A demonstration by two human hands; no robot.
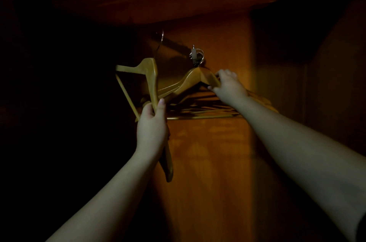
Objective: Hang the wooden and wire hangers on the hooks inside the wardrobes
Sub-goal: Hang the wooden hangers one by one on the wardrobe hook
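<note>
I look into a dim wooden wardrobe. My left hand (152, 124) grips a wooden hanger (151, 75) by one arm, holding it tilted on end so its metal hook (161, 37) points up and its other end hangs below my wrist. My right hand (227, 85) grips the right shoulder of a bunch of wooden hangers (190, 81) that hangs from a small metal wall hook (196, 54) on the back panel. Their lower bars (198, 116) fan out to the right beneath my forearm.
The orange-brown back panel (208, 152) of the wardrobe is lit in the middle. A shelf or top board (178, 3) runs overhead. The left side and far right are in deep shadow, and nothing can be made out there.
</note>
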